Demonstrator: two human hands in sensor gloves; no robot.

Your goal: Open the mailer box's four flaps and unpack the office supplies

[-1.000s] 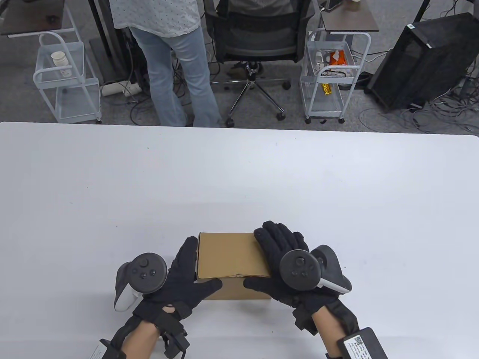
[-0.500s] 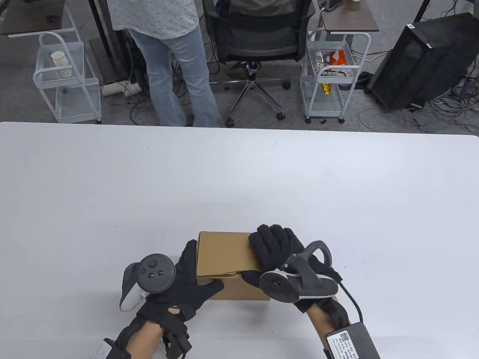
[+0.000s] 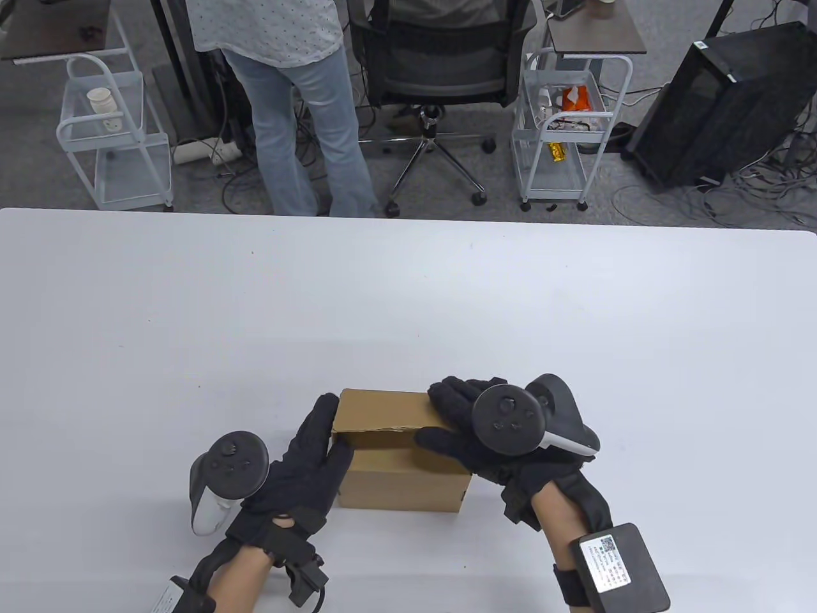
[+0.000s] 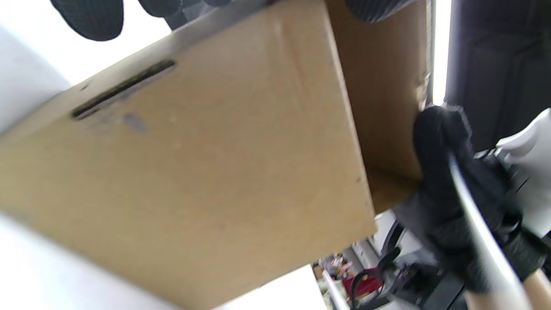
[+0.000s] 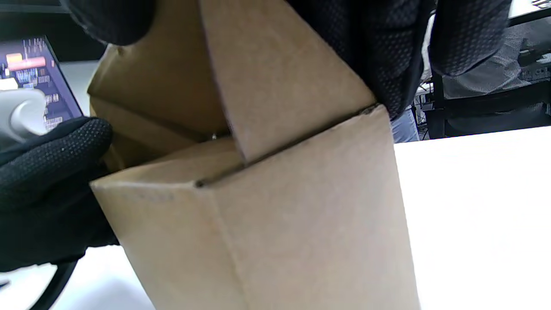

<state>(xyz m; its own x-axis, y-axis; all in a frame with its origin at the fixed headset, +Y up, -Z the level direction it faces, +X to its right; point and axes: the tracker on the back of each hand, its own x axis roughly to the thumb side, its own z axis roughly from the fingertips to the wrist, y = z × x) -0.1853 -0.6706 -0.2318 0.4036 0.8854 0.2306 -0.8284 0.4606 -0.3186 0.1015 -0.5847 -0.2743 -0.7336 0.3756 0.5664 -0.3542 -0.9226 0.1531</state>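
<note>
A plain brown corrugated cardboard mailer box (image 3: 399, 469), rectangular with sharp folded edges and a matte surface, stands on the smooth white bench (image 3: 408, 306) near its front edge, between the two hands. The left hand (image 3: 313, 460), in a black knitted glove with fine dotted texture, lies flat against the left side wall of the box, its fingers straight and pointing away from the person; it grips nothing. The right hand (image 3: 475, 440), in the same kind of glove, holds the top flap (image 3: 383, 412) at its right end: the fingers lie over the flap's upper face and the thumb is under its front edge, so the flap is pinched. The flap is lifted at the front, and a dark gap shows under it. In the right wrist view this flap (image 5: 275, 82) rises at a slope from the crease along the box wall, and a second inner cardboard panel is seen behind it. In the left wrist view the side wall has a narrow dark slot (image 4: 122, 88).
</note>
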